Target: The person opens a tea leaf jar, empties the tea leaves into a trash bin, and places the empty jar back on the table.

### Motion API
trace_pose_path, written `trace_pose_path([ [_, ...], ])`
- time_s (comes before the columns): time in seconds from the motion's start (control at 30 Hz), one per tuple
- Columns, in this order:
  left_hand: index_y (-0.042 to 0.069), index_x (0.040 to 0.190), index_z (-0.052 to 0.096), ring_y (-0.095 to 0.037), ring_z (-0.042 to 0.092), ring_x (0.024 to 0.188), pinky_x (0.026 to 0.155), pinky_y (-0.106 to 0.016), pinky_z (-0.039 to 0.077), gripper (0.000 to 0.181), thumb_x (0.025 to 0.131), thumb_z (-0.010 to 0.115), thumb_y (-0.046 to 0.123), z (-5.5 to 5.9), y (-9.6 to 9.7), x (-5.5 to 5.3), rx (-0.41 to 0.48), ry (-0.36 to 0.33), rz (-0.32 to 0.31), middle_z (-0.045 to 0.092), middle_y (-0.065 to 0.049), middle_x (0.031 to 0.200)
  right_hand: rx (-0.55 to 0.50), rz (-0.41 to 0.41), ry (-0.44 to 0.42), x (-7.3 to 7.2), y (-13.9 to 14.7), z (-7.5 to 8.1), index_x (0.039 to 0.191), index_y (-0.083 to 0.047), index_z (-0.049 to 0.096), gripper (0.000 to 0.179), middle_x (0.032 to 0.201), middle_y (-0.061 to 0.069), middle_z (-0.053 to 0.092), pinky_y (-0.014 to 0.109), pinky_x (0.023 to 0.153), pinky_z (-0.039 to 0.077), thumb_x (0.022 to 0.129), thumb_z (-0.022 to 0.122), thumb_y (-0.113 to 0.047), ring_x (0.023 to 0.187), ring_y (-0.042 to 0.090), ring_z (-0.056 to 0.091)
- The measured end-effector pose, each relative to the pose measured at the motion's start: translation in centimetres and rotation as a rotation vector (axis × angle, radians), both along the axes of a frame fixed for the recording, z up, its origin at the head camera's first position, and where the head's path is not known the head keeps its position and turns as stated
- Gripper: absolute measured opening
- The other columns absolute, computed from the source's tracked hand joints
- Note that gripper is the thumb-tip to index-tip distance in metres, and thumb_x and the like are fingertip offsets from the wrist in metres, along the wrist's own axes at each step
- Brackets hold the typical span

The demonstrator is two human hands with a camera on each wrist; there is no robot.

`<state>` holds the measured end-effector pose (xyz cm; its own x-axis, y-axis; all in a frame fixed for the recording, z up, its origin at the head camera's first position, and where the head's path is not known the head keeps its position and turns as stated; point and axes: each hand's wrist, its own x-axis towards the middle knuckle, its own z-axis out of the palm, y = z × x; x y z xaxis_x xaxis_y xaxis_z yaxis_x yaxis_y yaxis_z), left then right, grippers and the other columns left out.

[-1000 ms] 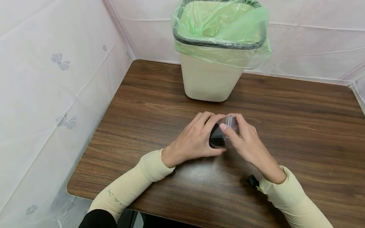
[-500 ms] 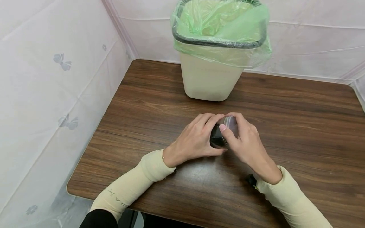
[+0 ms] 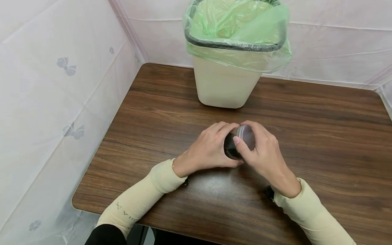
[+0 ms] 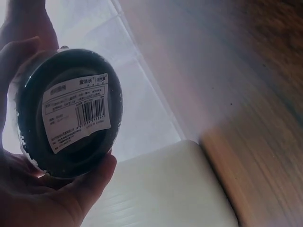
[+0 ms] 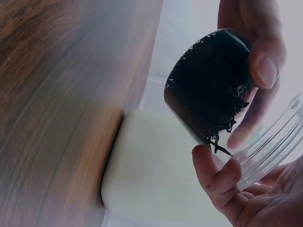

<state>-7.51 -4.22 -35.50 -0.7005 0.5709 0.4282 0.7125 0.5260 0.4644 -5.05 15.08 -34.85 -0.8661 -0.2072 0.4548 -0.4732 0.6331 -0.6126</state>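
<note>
A clear round jar (image 3: 231, 146) with dark, thin strands inside is held tilted above the table's middle. My left hand (image 3: 211, 148) grips its body, fingers over the far side and thumb along the near side. In the left wrist view the jar's base carries a white barcode label (image 4: 78, 111). My right hand (image 3: 264, 153) holds the clear ridged lid (image 5: 272, 146), thumb on the near rim and fingers at the far side. The right wrist view shows the strands (image 5: 218, 104) bunched toward the base. Whether the lid is loose I cannot tell.
Behind the hands stands a cream bin (image 3: 225, 83) lined with a green bag (image 3: 260, 30) under a dark rim. The brown wooden table (image 3: 147, 129) has white patterned sheeting (image 3: 46, 102) along its left and back sides.
My right hand has turned slightly on the lid, with its wrist shifting a little left. The lid's top now faces more toward the head camera. My left hand keeps its grip.
</note>
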Motion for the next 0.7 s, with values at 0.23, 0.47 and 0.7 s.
trace_pose_path([
  [0.23,0.019,0.132,0.059,0.0,0.054,0.095,0.082,-0.022,0.047,0.085,0.061,0.087,0.058,0.7,-0.7,0.1,-0.008,-0.29,-0.043,0.058,0.014,0.111,0.009,0.13,0.111,0.0,0.4,-0.1,0.122,-0.005,0.063,0.051,0.107,0.007,0.065,0.041,0.067,0.054,0.084,0.062,-0.038,0.088,0.019,0.063],
  [0.47,0.021,0.133,0.059,-0.002,0.056,0.097,0.084,-0.024,0.047,0.086,0.061,0.088,0.058,0.8,-0.9,-0.1,0.017,-0.369,-0.082,0.059,0.015,0.113,-0.005,0.187,0.188,-0.3,0.7,-0.2,0.122,-0.004,0.063,0.054,0.103,0.006,0.065,0.04,0.059,0.053,0.086,0.059,-0.044,0.084,0.017,0.062],
  [0.7,0.021,0.134,0.06,-0.001,0.056,0.092,0.079,-0.023,0.048,0.086,0.061,0.088,0.056,0.6,-0.8,0.0,0.028,-0.352,-0.077,0.06,0.015,0.108,-0.008,0.215,0.157,-0.3,1.1,-0.2,0.125,-0.005,0.063,0.054,0.109,0.004,0.065,0.037,0.066,0.052,0.087,0.059,-0.044,0.091,0.016,0.062],
])
